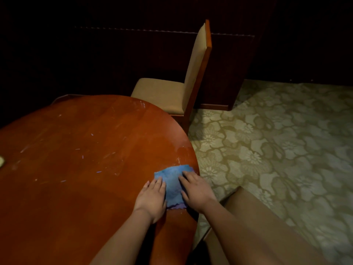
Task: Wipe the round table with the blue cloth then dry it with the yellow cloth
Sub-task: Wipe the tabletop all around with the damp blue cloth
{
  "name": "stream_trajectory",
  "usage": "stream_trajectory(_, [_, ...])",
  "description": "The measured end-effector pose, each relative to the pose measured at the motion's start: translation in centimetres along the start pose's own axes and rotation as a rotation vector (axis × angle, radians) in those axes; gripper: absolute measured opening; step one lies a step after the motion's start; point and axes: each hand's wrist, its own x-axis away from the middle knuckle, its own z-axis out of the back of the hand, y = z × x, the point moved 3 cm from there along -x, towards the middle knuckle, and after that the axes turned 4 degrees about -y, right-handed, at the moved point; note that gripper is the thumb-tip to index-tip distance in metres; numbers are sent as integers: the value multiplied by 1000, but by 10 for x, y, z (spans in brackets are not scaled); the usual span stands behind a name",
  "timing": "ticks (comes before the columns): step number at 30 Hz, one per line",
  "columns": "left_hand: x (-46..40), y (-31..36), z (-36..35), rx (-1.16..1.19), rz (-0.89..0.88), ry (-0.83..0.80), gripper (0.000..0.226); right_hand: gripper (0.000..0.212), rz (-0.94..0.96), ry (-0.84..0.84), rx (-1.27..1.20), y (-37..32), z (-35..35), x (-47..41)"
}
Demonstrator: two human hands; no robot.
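The blue cloth (172,185) lies flat on the round reddish-brown table (86,150), close to its right edge. My left hand (151,198) rests palm down on the cloth's left side, fingers together. My right hand (196,190) presses flat on its right side, next to the table rim. Both hands cover part of the cloth. A sliver of the yellow cloth (1,161) shows at the far left edge of the view, on the table. Pale streaks and small specks mark the tabletop.
A wooden chair with tan upholstery (183,88) stands behind the table at its far right. Another tan chair (244,203) is below my right arm. Patterned carpet (286,150) covers the floor to the right. Dark panelling fills the background.
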Motion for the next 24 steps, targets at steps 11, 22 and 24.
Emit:
stream_trajectory(11, [-8, 13, 15, 505, 81, 79, 24, 18, -197, -59, -294, -7, 0, -4])
stream_trajectory(22, [-27, 0, 19, 1352, 356, -30, 41, 44, -547, -149, -1197, -5, 4, -27])
stream_trajectory(24, [-28, 4, 16, 1385, 353, -66, 43, 44, -613, -142, -1299, -5, 3, -25])
